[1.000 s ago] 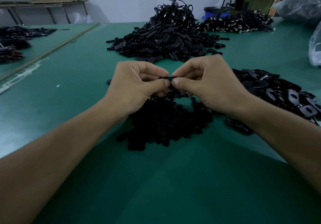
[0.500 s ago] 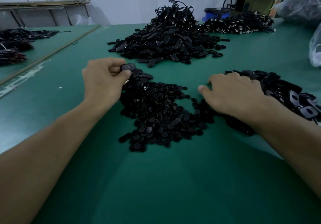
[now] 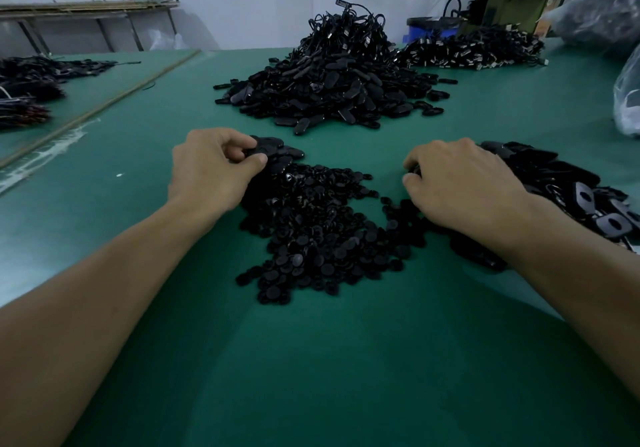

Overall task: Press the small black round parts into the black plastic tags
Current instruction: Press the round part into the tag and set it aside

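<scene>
I'm looking at the green table point(image 3: 346, 360): a big tag heap point(image 3: 329, 79) toward the far edge, round parts point(image 3: 311, 238) piled mid-table. Left hand point(image 3: 211, 172) pinches a black tag point(image 3: 259, 148) just beyond them. Right hand point(image 3: 467, 186) curls onto the right-side tags point(image 3: 554, 176), and I can't tell its grip.

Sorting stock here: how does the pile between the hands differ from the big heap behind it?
The near pile is low and spread out; the far heap is tall and peaked. The near pile holds small round parts; the far heap holds longer oval tags, with looped cords on top. Both are black.
</scene>
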Motion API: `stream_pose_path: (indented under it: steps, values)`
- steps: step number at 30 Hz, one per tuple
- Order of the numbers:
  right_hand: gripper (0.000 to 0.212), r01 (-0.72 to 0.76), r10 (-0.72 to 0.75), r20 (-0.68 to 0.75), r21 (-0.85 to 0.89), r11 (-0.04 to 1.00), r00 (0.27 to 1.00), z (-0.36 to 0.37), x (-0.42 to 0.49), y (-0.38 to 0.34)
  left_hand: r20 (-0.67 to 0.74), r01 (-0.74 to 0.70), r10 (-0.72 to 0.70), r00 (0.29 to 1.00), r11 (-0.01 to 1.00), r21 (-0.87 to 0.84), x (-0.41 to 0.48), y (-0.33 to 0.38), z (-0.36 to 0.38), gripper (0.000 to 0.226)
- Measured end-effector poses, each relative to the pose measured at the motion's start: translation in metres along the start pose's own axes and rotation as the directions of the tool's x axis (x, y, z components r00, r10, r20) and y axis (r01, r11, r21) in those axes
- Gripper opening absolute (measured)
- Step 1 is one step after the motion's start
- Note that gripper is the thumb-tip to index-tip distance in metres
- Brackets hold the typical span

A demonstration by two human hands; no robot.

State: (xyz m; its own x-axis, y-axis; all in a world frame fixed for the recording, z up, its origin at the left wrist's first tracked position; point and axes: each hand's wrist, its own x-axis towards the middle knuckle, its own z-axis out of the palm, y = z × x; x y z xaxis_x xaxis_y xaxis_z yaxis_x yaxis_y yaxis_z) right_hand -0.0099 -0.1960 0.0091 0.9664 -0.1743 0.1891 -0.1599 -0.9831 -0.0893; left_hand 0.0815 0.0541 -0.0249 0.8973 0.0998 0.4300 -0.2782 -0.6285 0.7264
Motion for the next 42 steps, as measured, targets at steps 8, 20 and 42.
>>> stream_pose_path:
  steps: [8, 20, 42]
  values:
    - [0.027, 0.049, -0.040, -0.059, 0.163, 0.985, 0.997, 0.000, 0.001, 0.000, 0.037, 0.018, -0.018, 0.999, 1.000, 0.005, -0.001, 0.001, -0.001, 0.016]
    - [0.009, 0.350, -0.222, -0.303, 0.483, 0.803, 0.927, 0.005, 0.004, -0.009, 0.007, -0.300, 0.301, 0.954, 0.952, -0.069, -0.028, 0.039, 0.000, 0.009]
    - [0.014, 0.153, -0.159, -0.117, 0.959, 0.238, 0.980, 0.006, 0.001, -0.021, 0.212, -0.065, 0.220, 0.952, 0.823, -0.565, -0.048, 0.062, 0.011, 0.022]
